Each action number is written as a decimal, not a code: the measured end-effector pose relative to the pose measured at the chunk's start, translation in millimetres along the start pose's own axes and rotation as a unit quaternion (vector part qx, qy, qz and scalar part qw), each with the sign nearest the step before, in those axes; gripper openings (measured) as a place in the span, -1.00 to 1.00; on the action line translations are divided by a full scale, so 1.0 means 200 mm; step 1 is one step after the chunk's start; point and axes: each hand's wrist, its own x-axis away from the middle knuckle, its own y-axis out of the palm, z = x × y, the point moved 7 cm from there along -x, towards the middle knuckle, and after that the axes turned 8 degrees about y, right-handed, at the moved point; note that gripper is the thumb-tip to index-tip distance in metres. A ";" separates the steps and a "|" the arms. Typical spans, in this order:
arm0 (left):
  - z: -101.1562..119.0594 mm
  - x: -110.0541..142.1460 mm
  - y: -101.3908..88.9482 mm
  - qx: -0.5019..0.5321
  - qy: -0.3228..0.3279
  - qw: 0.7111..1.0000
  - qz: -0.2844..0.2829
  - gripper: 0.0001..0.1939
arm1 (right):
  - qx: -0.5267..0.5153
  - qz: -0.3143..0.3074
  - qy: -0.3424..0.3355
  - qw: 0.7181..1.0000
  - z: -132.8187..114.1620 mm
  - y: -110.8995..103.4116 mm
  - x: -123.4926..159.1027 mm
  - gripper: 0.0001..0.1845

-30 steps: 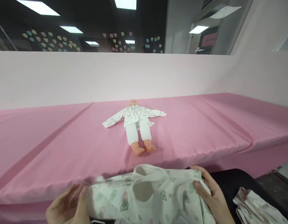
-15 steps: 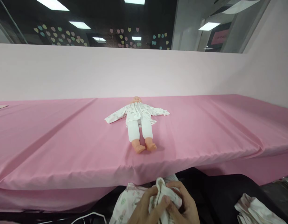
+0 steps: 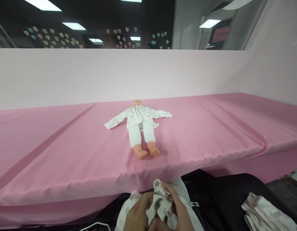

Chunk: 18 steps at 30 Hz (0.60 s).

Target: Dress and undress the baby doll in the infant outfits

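Low in the view, in front of the pink table edge, my left hand [image 3: 137,211] and my right hand [image 3: 179,208] are close together. Both are closed on a white printed baby shirt [image 3: 160,200], bunched up between their fingers. The rest of the shirt hangs down on both sides of my hands, and its lower part runs out of the frame. On the table beyond lies a baby doll [image 3: 141,134] on its back, feet towards me. It wears a white printed jacket, open at the front, with the sleeves spread out, and white trousers.
A pink sheet [image 3: 66,154] covers the table, which meets a white wall [image 3: 114,77]. At the lower right, a folded pale cloth [image 3: 266,210] rests on a black seat [image 3: 225,192]. A white cable [image 3: 97,223] shows at the bottom.
The shirt, stretched wide between my separated hands at first, is now gathered into a bunch. My hands have come together near the middle. The doll has stayed put.
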 end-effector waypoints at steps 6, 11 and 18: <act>-0.10 0.02 -0.07 0.056 -0.094 0.992 0.060 -0.75 | 0.006 0.068 0.024 0.997 0.05 -0.14 -0.08 -0.56; -0.27 0.17 -0.28 0.122 -0.205 0.937 0.255 -0.73 | 0.087 0.105 -0.041 0.990 -0.07 -0.32 -0.10 -0.73; -0.24 0.17 -0.36 0.103 -0.141 0.945 0.278 -0.88 | 0.206 0.231 -0.184 0.933 -0.23 -0.47 -0.08 -0.82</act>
